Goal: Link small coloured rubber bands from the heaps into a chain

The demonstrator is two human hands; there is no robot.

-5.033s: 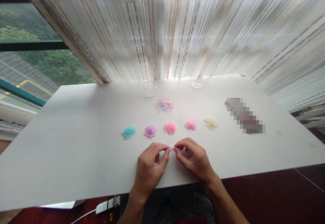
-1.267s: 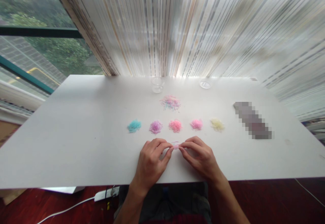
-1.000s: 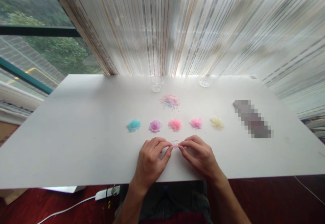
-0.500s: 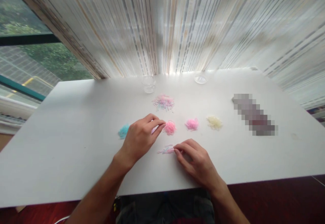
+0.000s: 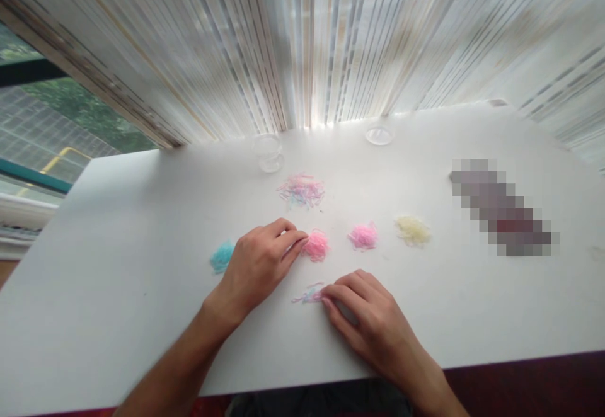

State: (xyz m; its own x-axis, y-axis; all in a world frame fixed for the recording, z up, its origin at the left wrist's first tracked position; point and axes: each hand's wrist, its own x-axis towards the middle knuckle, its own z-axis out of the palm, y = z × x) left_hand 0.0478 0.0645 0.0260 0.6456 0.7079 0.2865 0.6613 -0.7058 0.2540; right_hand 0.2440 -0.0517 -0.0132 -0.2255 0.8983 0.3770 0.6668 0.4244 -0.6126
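Observation:
My left hand (image 5: 265, 256) is closed in a pinch, its fingertips at the left edge of a coral-pink pile (image 5: 316, 245) of small, thin rubber bands. What sits between those fingertips is too small to make out. My right hand (image 5: 363, 310) lies low over the table, thumb and forefinger pinched on the right end of a small mixed cluster (image 5: 308, 295) of pink, lilac and blue rubber bands. Left of my left hand lies a blue pile (image 5: 221, 257), partly covered by it. To the right are a bright pink pile (image 5: 363, 237) and a pale yellow pile (image 5: 413, 230).
Farther back on the white table (image 5: 118, 228) lies a larger mixed-colour pile (image 5: 302, 191). Behind it stands a clear round container (image 5: 269, 152), with a clear round lid (image 5: 379, 135) to its right. A blurred-out object (image 5: 501, 208) lies at the right. Striped curtains (image 5: 302, 45) border the back edge.
The view has shifted slightly. Both hands stay pinched in nearly the same places, at the coral-pink pile and the small cluster. A lilac patch seen behind my left fingers is now hidden.

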